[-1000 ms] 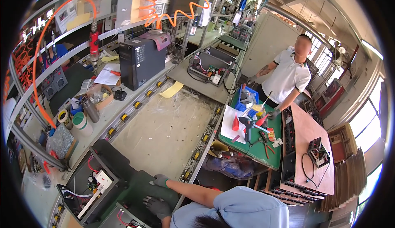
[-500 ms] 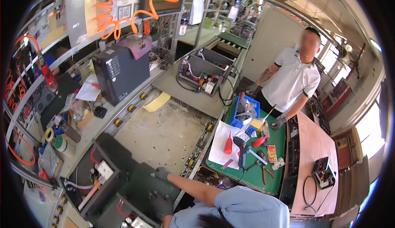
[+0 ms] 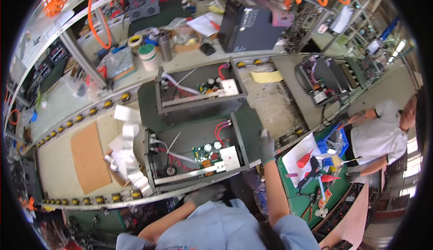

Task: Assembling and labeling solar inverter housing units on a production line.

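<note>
Two open dark grey metal cases with circuit boards inside stand on a dark green board point(image 3: 249, 119). In the near case point(image 3: 194, 140) are red wires, a green circuit board and a white block; the far case point(image 3: 202, 106) looks similar. At the green board's right edge is my right hand point(image 3: 266, 145) in a grey glove, its fingers closed over the edge. My left hand point(image 3: 209, 194), also gloved, is in front of the near case, below the rail, fingers stretched out and holding nothing visible.
Left of the cases lie crumpled white sheets point(image 3: 128, 153) and brown cardboard point(image 3: 90, 157). Another open case point(image 3: 322, 78) stands farther right. A co-worker point(image 3: 381, 135) is beside a green table point(image 3: 293, 199) with tools and a blue bin point(image 3: 339, 142). A black tower case point(image 3: 248, 24) stands behind.
The view has swung left, bringing both cases to the middle. My left hand has come off the green board toward me. My right hand stays at its right edge.
</note>
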`<act>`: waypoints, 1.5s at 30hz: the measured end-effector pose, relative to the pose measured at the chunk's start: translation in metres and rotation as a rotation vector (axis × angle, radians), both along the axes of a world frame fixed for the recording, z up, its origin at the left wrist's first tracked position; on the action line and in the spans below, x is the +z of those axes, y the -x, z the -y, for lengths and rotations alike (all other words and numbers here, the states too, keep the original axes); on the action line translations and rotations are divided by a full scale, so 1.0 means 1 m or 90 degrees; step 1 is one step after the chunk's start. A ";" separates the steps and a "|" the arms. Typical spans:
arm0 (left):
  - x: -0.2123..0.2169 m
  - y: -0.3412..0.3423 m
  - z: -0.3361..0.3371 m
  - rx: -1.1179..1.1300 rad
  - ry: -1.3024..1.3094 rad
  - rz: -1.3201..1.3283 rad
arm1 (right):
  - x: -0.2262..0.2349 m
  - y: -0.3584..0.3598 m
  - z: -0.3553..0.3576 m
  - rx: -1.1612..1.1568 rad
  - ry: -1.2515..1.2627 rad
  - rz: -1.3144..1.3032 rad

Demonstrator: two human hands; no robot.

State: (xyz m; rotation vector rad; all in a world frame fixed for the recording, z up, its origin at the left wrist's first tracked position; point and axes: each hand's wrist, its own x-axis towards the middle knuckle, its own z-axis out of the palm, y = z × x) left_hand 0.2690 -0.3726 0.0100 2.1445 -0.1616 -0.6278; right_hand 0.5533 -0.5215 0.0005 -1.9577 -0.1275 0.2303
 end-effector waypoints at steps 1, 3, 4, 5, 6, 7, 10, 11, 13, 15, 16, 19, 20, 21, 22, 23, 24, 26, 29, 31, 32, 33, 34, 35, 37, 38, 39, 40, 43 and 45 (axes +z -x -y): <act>-0.037 0.051 -0.008 0.211 0.122 0.099 | 0.009 0.013 -0.008 0.008 -0.076 -0.018; -0.028 0.105 -0.042 0.290 -0.028 -0.101 | 0.004 0.026 0.004 0.103 -0.078 0.062; -0.056 0.146 -0.061 0.400 0.013 -0.157 | 0.028 0.041 -0.012 0.151 0.029 0.048; -0.062 0.179 -0.086 0.370 -0.063 -0.056 | 0.050 0.057 -0.022 0.170 0.066 0.077; -0.115 0.227 -0.103 0.537 -0.195 0.014 | 0.070 0.074 -0.036 0.206 0.094 0.103; -0.060 0.195 -0.119 0.820 0.097 -0.141 | 0.071 0.074 -0.027 0.183 0.107 0.101; -0.032 0.186 -0.157 1.054 0.379 -0.050 | 0.082 0.081 -0.044 0.222 0.314 0.123; 0.005 0.155 -0.153 1.079 0.406 0.002 | 0.084 0.080 -0.049 0.207 0.360 0.142; 0.013 0.122 -0.153 1.068 0.426 0.053 | 0.076 0.078 -0.056 0.190 0.416 0.231; 0.021 0.089 -0.149 0.947 0.499 0.147 | 0.075 0.076 -0.060 0.209 0.444 0.245; 0.014 0.080 -0.150 0.917 0.433 0.178 | 0.075 0.074 -0.062 0.219 0.474 0.262; 0.017 0.068 -0.136 0.925 0.550 0.196 | 0.068 0.064 -0.056 0.222 0.497 0.281; 0.020 0.062 -0.128 0.929 0.548 0.195 | 0.068 0.059 -0.050 0.226 0.496 0.279; 0.025 0.057 -0.119 0.952 0.566 0.176 | 0.071 0.054 -0.045 0.222 0.496 0.284; 0.031 0.049 -0.110 0.970 0.588 0.156 | 0.073 0.048 -0.037 0.215 0.498 0.288; 0.039 0.044 -0.104 0.962 0.566 0.061 | 0.072 0.042 -0.028 0.203 0.502 0.292; 0.050 0.038 -0.093 0.944 0.554 0.036 | 0.072 0.036 -0.016 0.191 0.508 0.295; 0.052 0.038 -0.082 0.940 0.530 0.076 | 0.074 0.033 -0.013 0.184 0.497 0.303; 0.054 0.023 -0.089 0.920 0.224 -0.028 | 0.074 0.024 0.001 0.179 0.496 0.300; 0.052 0.032 -0.112 0.893 0.291 -0.048 | 0.082 0.014 0.005 0.256 0.493 0.269; 0.039 0.030 -0.124 0.932 0.214 0.017 | 0.084 0.006 0.007 0.259 0.490 0.265; 0.052 0.016 -0.135 0.917 0.091 0.086 | 0.086 -0.005 0.010 0.301 0.466 0.246; 0.066 -0.004 -0.150 0.891 -0.030 0.154 | 0.089 -0.014 0.012 0.340 0.443 0.227; 0.068 -0.018 -0.161 0.883 -0.063 0.216 | 0.091 -0.023 0.010 0.363 0.419 0.186; 0.089 -0.054 -0.175 0.818 -0.183 0.325 | 0.101 -0.032 0.003 0.316 0.369 0.198; 0.109 -0.080 -0.174 0.760 -0.268 0.374 | 0.108 -0.032 0.005 0.269 0.323 0.214; 0.116 -0.102 -0.178 0.691 -0.282 0.420 | 0.113 -0.032 0.007 0.236 0.306 0.252; 0.123 -0.123 -0.184 0.623 -0.300 0.467 | 0.118 -0.030 0.009 0.231 0.305 0.250; 0.123 -0.206 -0.208 0.404 -0.320 0.564 | 0.117 -0.012 0.031 0.039 0.072 0.069; 0.100 -0.259 -0.226 0.296 -0.329 0.553 | 0.122 -0.005 0.030 0.016 0.028 0.052</act>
